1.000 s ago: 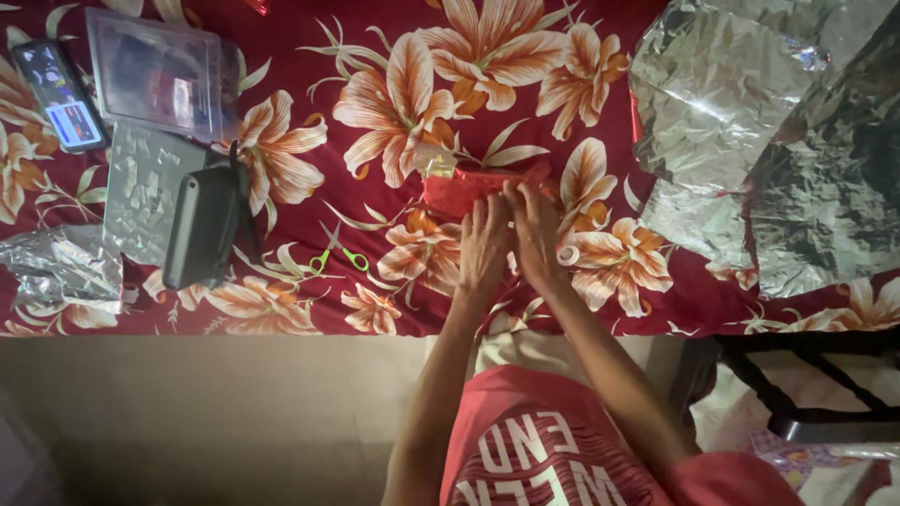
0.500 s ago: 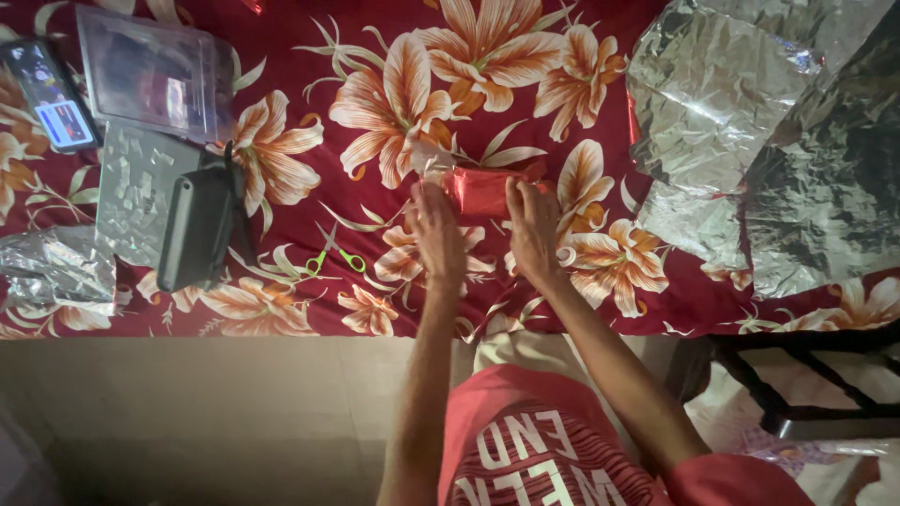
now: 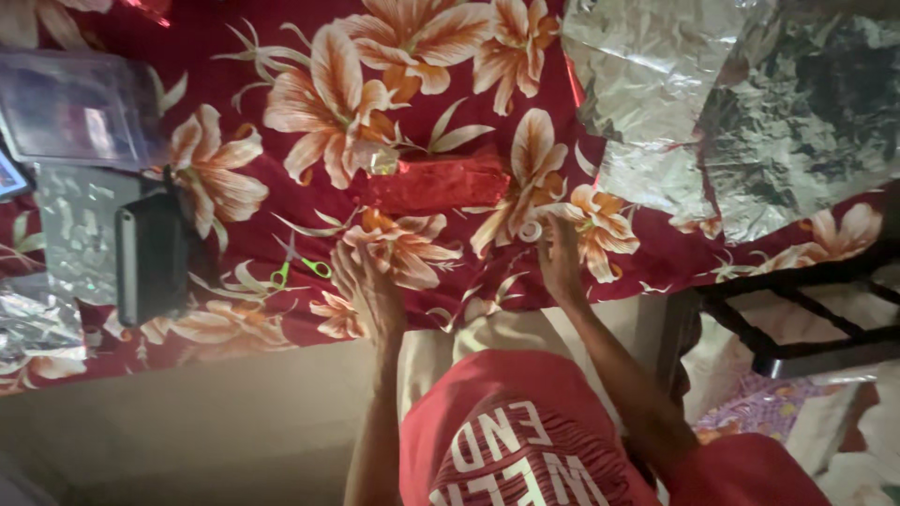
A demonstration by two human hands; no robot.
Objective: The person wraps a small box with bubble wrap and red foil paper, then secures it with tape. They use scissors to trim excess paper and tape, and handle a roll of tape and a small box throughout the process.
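Observation:
A small parcel wrapped in shiny red paper lies on the red flowered cloth, with neither hand on it. My left hand hovers below and to the left of the parcel, fingers spread, holding nothing, close to the green-handled scissors. My right hand rests on the cloth to the parcel's lower right. Its fingertips are at a small roll of clear tape; I cannot tell whether they grip it.
Large crumpled silver foil sheets cover the upper right. At the left are a black box, a silver patterned sheet, a clear plastic case and more crumpled foil. A black metal frame stands at the right.
Both hands have let go of the red parcel and drawn back toward me. The left hand moved down-left, the right hand to the tape roll. The view shifted left.

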